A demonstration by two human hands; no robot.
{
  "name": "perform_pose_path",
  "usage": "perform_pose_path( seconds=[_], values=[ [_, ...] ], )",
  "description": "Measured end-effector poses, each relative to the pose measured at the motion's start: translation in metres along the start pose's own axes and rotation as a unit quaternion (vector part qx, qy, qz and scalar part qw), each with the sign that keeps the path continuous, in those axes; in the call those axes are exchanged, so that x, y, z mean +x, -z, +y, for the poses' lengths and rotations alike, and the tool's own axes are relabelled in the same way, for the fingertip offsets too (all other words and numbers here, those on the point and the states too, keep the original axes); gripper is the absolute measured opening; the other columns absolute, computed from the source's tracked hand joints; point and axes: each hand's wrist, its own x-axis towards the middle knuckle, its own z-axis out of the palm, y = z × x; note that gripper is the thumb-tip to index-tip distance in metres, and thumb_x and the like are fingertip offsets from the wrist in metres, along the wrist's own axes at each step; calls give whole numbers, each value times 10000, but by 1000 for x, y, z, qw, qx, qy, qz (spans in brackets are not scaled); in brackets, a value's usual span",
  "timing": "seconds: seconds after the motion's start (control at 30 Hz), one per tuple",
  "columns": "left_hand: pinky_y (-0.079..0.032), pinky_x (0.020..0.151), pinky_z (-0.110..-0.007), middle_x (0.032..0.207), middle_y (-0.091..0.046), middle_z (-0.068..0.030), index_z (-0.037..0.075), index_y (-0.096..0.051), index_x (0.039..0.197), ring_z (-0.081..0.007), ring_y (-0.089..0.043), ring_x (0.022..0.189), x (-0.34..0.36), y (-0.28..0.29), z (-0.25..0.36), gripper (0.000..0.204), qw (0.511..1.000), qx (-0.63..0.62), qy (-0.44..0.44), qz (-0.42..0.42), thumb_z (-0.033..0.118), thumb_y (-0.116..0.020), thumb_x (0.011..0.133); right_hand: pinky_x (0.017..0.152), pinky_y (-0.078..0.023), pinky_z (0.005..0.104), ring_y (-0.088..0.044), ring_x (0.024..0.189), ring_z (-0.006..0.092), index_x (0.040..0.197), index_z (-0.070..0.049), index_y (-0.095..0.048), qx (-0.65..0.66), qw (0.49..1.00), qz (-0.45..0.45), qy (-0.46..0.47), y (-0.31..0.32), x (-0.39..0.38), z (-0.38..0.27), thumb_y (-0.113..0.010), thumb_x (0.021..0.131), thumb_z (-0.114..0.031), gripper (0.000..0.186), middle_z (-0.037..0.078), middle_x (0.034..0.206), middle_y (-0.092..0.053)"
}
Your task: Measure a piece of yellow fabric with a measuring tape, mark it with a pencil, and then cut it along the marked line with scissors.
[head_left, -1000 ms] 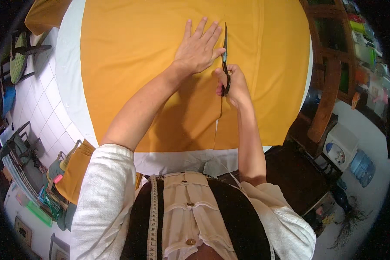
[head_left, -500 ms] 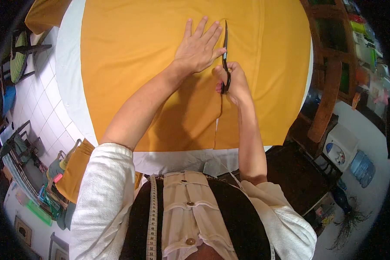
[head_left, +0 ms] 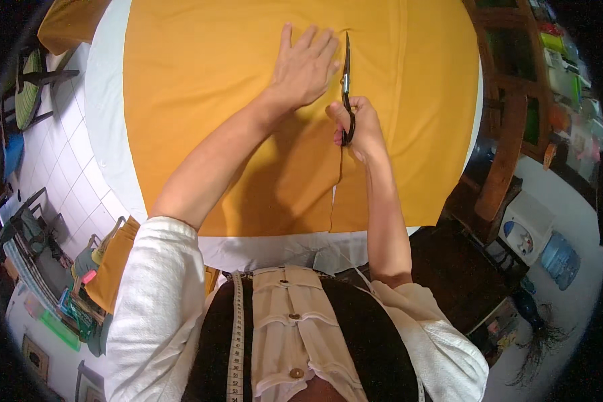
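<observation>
Mustard-yellow fabric (head_left: pixel 201 100) lies spread over a white-covered table (head_left: pixel 107 100). A cut runs up through it from the near edge to the scissors. My right hand (head_left: pixel 363 130) grips the black-handled scissors (head_left: pixel 347 87), whose blades point away from me along the cloth and look nearly closed. Left of the blades, my left hand (head_left: pixel 305 70) rests on the fabric, palm down, fingers spread. Its thumb is slightly blurred and lies just beside the scissors. A white tape measure (head_left: pixel 236 335) hangs down my front.
Folded mustard cloth (head_left: pixel 117 261) hangs at the left near chairs with clutter. A green-seated chair (head_left: pixel 30 90) stands on the white tiled floor (head_left: pixel 67 154). At the right are a wooden bench (head_left: pixel 506 161), a blue water bottle (head_left: pixel 559 260) and shelves of mixed items.
My left hand has shifted slightly left, its thumb drawing away from the blades. The scissors stay at nearly the same spot in my right hand, their blades a little less upright.
</observation>
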Motion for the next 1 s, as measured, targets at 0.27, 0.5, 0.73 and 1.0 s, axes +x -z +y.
perform_pose_path(
  seconds=[0.27,0.5,0.73,1.0],
  values=[
    [-172,1210,-609,1633,-364,-59,77,-391,1546,-345,-254,1524,23,-11,-24,614,997,71,18,-29,452,-345,1062,447,-440,260,-493,487,123,1003,-11,-516,-16,1000,-7,-14,-4,-4,-2,-726,962,-284,346,39,666,-522],
    [-117,1229,-621,1652,-327,-68,73,-369,1559,-346,-206,1545,25,-11,-18,624,997,57,17,-59,455,-317,1069,453,-454,266,-492,487,122,996,-17,-523,-15,1000,-16,0,2,6,-7,-728,962,-294,346,38,675,-522],
    [-116,1228,-622,1651,-327,-69,67,-372,1558,-348,-206,1545,25,-7,-18,627,996,66,13,-60,456,-317,1069,452,-453,265,-489,480,121,990,-17,-522,-30,1000,-6,-4,-3,-4,-9,-727,963,-306,355,35,673,-516],
    [-121,1223,-624,1651,-329,-72,62,-373,1556,-353,-213,1542,24,-6,-16,630,996,63,11,-57,456,-320,1068,443,-451,269,-500,477,126,1003,-9,-507,-3,1000,-10,6,1,8,-5,-736,956,-297,371,42,669,-515]
  ],
)
